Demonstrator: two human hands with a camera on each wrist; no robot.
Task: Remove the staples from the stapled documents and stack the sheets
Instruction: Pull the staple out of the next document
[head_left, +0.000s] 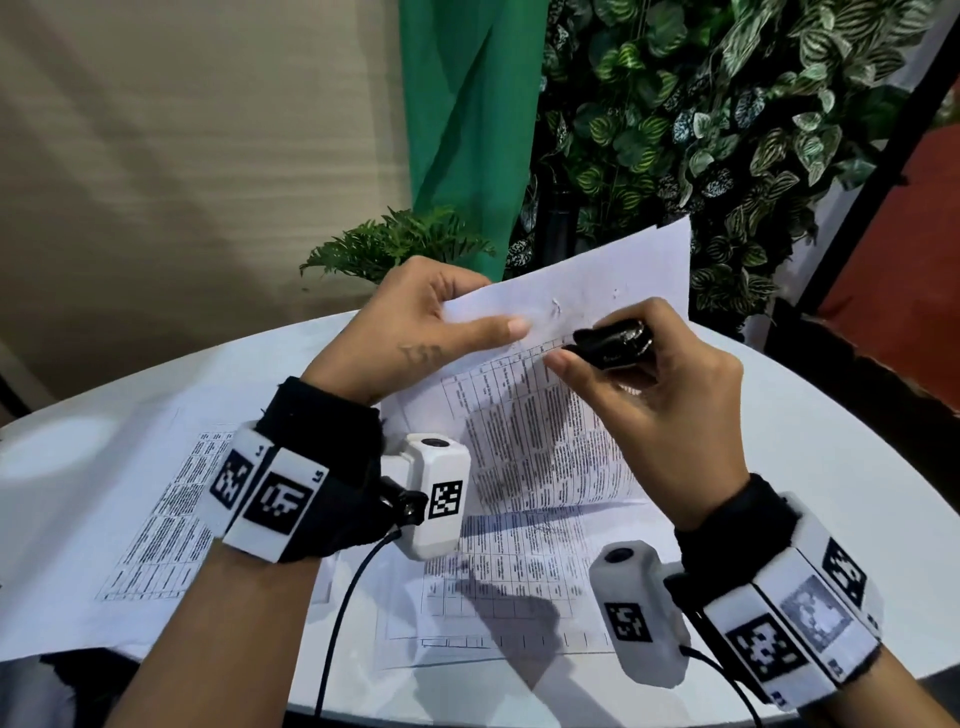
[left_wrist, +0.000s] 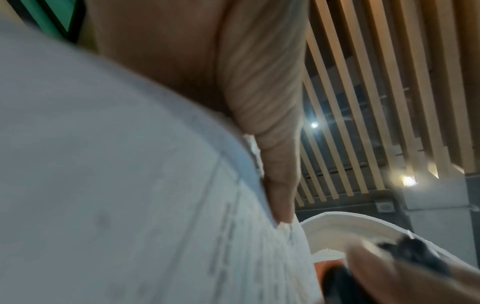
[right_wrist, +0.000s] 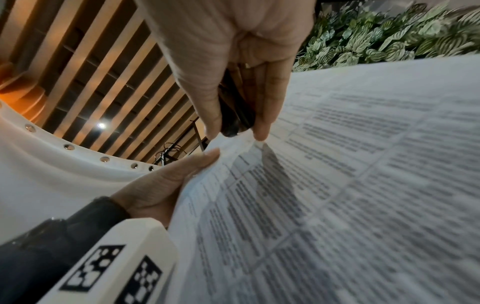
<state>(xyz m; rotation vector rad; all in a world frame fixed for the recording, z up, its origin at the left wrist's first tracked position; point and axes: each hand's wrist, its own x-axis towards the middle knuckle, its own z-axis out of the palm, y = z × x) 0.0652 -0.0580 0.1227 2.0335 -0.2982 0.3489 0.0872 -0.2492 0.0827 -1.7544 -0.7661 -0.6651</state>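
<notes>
My left hand (head_left: 447, 317) pinches the top corner of a stapled document (head_left: 550, 415), thumb on top, and holds it tilted up above the table. My right hand (head_left: 623, 358) grips a black staple remover (head_left: 613, 340) whose nose sits at the document's top edge, just right of my left thumb. In the right wrist view the staple remover (right_wrist: 233, 115) sits between thumb and forefinger, touching the document (right_wrist: 337, 185) at its corner. The left wrist view shows the document (left_wrist: 116, 185) close up under my thumb. The staple itself is hidden.
Loose printed sheets lie flat on the round white table (head_left: 831, 493): one sheet (head_left: 156, 519) at the left, another sheet (head_left: 498, 582) under my wrists. Green plants (head_left: 727, 130) and a green curtain (head_left: 467, 114) stand behind the table.
</notes>
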